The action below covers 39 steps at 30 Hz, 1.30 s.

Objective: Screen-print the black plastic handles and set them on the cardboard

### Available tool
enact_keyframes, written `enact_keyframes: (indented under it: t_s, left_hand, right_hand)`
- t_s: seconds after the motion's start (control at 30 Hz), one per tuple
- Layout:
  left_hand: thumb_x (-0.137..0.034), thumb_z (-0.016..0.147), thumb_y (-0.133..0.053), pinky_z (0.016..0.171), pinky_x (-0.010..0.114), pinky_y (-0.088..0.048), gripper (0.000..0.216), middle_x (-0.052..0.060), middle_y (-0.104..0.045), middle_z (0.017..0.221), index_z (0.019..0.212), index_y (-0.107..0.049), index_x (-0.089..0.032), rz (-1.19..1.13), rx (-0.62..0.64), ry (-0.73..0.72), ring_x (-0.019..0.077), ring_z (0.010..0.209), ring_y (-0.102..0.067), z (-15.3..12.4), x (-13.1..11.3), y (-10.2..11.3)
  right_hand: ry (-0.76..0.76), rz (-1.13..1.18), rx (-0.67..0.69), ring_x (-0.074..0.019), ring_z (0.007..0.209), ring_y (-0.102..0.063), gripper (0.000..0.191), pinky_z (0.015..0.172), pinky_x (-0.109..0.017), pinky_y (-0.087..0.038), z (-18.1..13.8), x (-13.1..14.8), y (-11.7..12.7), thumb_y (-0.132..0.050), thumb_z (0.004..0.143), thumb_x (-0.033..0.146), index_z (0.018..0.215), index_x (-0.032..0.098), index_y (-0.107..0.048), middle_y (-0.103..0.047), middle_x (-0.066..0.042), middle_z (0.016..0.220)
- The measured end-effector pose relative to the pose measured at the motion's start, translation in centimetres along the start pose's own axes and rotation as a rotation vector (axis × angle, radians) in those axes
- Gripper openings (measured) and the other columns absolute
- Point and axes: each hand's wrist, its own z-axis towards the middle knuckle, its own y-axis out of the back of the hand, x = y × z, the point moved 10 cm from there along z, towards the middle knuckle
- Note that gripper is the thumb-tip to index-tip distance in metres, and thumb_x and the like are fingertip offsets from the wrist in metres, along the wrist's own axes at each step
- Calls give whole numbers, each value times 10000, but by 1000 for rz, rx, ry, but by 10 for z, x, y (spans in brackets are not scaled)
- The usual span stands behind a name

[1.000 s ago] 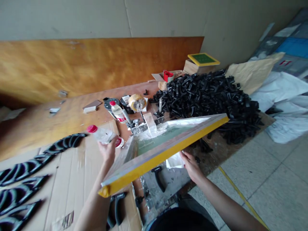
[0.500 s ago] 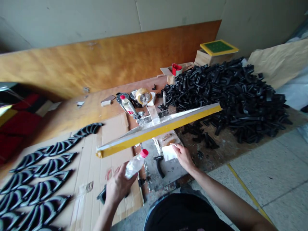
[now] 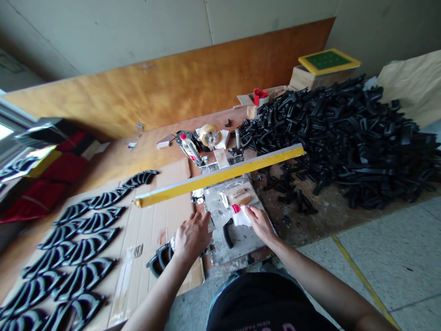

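Observation:
My left hand (image 3: 193, 235) is closed around a clear plastic bottle (image 3: 220, 218), tipped so that its red cap (image 3: 236, 208) points at the white cloth (image 3: 243, 216). Cap and cloth meet or nearly meet; I cannot tell which. My right hand (image 3: 262, 224) pinches that cloth between thumb and fingers. Just below the bottle, a curved black plastic part (image 3: 228, 233) lies on the grey plate (image 3: 248, 242). Beyond both hands, a frame with a yellow edge (image 3: 220, 176) slants across, raised above the plate. Several black parts (image 3: 161, 258) lie beside my left wrist.
Rows of curved black parts (image 3: 87, 248) cover the cardboard (image 3: 138, 220) at left. A large heap of black parts (image 3: 330, 138) fills the right side. Behind the frame stand another red-capped bottle (image 3: 189, 146) and a tape roll (image 3: 211, 136). A green-and-yellow screen (image 3: 329, 61) rests on a box.
My left hand has moved right and forward, tilting the bottle over from a more upright lean until its cap reaches the cloth. My right hand keeps hold of the cloth. The view has shifted slightly.

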Motion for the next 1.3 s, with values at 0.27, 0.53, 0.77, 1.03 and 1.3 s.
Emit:
enact_keyframes:
  t_s: [0.27,0.53,0.77,1.03,1.3]
  left_hand:
    - [-300,801,-578,747,376,-473,340,81,-633,1001,1137,-561,-253,-35,30,-34,286,1000,-581,-13,-12,-16]
    - [-355,817,-557,734,353,-468,338,74,-636,1050,1145,-547,-273,-114,28,66,278,1043,-577,-16,9,-17]
    - [-368,808,-572,705,323,-472,334,65,-645,1059,1128,-554,-271,-185,60,62,263,1041,-599,-22,10,-23]
    - [-449,773,-618,732,333,-461,401,64,-678,1023,1112,-544,-247,-493,72,181,273,979,-645,-22,51,-53]
    - [-470,686,-699,803,365,-536,570,56,-712,998,1149,-518,-191,-1440,-44,336,232,878,-688,-3,109,-96]
  right_hand:
    - [-9,93,-37,-141,599,-462,535,563,-240,-350,-1,0,8,-406,906,610,800,155,-667,-586,-16,652]
    - [-55,205,7,-125,566,-437,562,501,-222,-304,3,4,-9,-450,863,659,792,145,-668,-541,7,603]
    - [-151,384,48,-159,662,-579,532,572,-231,-418,5,5,-20,-550,818,645,919,146,-707,-679,-35,755]
    - [-254,548,73,-178,697,-640,528,563,-231,-453,-1,10,-34,-666,733,635,919,143,-718,-724,-67,831]
    - [-355,751,78,-218,767,-692,426,611,-283,-531,-3,-2,-38,-763,690,529,916,171,-711,-742,-80,887]
